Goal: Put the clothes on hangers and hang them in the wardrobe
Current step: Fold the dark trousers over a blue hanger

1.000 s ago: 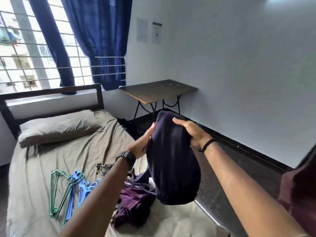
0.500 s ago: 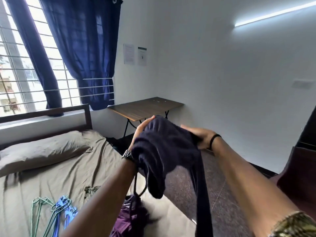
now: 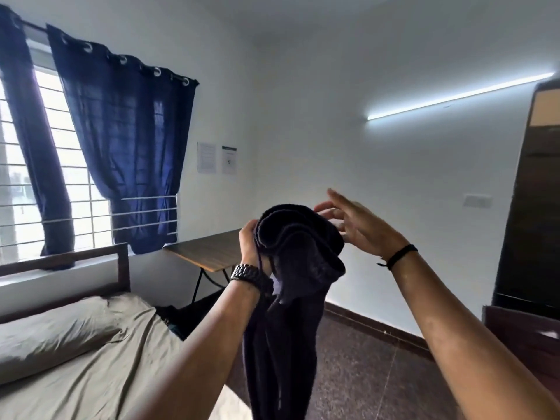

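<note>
White walls (image 3: 348,86) enclosed the bedroom, with a lit tube light (image 3: 460,97) mounted on the right-hand wall and two paper notices (image 3: 216,158) stuck near the corner. Dark blue eyelet curtains (image 3: 130,140) hung over a barred window (image 3: 69,183) on the left. Below the window stood a bed with a dark wooden headboard (image 3: 91,262), an olive-beige sheet (image 3: 100,368) and a matching pillow (image 3: 51,331). A small brown wooden folding worktop on black metal legs (image 3: 212,253) sat in the corner beside the bed, and a dark brown wardrobe (image 3: 533,207) rose at the right edge above the speckled dark floor (image 3: 363,374).

A dark navy fabric garment (image 3: 291,268) was held up in mid-air in front of the person, above the gap between bed and floor; its upper part was bunched into rolled folds and the rest hung straight down out of the bottom of the view. The left hand (image 3: 251,247), with a black link watch (image 3: 248,272) on its wrist, had its grip pinching the bunched edge of the garment, where a thin drawstring also dangled. The right hand (image 3: 360,225), wearing a thin black wristband (image 3: 400,256), had its grip spread, the fingers (image 3: 330,212) extended and blurred at the top of the bunched cloth; whether they touched it could not be told.
</note>
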### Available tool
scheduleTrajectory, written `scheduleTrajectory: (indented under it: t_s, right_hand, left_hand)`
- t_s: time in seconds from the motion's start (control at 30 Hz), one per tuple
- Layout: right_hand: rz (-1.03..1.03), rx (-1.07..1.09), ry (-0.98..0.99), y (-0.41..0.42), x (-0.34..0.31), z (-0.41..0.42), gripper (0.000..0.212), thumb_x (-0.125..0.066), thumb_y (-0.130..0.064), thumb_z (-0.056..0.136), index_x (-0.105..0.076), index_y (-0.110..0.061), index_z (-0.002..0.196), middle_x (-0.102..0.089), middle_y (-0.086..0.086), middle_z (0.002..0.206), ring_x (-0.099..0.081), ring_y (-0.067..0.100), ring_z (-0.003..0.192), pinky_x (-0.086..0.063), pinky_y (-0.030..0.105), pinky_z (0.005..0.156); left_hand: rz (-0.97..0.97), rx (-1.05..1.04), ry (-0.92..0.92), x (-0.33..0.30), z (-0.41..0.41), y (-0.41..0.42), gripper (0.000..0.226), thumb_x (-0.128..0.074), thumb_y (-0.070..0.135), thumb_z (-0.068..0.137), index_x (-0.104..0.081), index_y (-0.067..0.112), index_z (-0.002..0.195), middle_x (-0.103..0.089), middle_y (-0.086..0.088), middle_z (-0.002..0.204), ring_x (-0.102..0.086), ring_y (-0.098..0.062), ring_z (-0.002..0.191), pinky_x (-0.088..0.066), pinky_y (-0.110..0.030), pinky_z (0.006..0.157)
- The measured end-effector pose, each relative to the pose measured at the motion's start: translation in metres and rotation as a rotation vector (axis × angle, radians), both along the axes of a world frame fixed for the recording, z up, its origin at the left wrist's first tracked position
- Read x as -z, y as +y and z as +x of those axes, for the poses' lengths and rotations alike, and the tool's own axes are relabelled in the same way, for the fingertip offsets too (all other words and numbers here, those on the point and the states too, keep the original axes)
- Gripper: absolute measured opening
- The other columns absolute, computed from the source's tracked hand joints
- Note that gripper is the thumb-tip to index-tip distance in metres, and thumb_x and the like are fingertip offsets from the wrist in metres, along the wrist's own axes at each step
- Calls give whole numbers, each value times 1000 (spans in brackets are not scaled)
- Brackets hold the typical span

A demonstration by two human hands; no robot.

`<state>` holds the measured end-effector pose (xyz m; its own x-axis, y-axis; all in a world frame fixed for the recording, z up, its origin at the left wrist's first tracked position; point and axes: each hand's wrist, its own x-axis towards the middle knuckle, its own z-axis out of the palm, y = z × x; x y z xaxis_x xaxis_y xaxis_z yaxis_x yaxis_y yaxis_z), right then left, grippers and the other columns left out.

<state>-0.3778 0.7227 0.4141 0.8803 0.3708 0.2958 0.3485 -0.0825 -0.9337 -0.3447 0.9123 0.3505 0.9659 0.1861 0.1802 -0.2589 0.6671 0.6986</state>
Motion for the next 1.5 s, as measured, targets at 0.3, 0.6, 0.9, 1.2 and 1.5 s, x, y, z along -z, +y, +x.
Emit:
scheduleTrajectory:
  t_s: [0.3,0.6,0.9,1.2,1.5]
  right_hand:
    - [-271,58,18,6,-14,-7,17,-49,-18,95,-56,-14,81,-54,0,78,-55,17,67,-48,29,64]
    - [-376,259,167,5,-8,9,27,-41,-4,89,-46,-13,64,-46,2,64,-47,16,60,-45,30,62]
    - [-817,280,144,5,-26,10,16,-62,-24,85,-61,-13,97,-63,3,99,-60,18,93,-54,32,67]
    - [-1011,356,-207,-19,-46,24,19,-47,-11,88,-56,-17,73,-56,0,74,-58,20,72,-52,27,58]
    - [-978,259,-465,-26,-55,38,32,-44,-1,84,-48,-27,102,-64,6,107,-57,19,79,-46,28,68]
  left_hand:
    - [-76,471,-23,-44,-16,-24,73,-59,62,79,-64,-3,109,-64,-23,108,-60,-34,105,-44,-44,100]
    - [960,269,216,-41,0,-29,78,-82,43,52,-56,12,119,-68,-15,110,-68,-30,94,-53,-46,91]
    - [1416,287,39,-62,-18,0,50,-65,24,79,-55,-2,120,-63,-27,113,-62,-36,94,-49,-47,91]
    - [1855,-322,-326,-50,-3,48,60,-69,10,81,-30,15,127,-53,-10,71,-52,-25,61,-45,-40,58]
    - [1756,-482,-431,-39,11,59,26,-47,-2,92,-26,11,99,-45,-4,66,-39,-18,55,-34,-33,55]
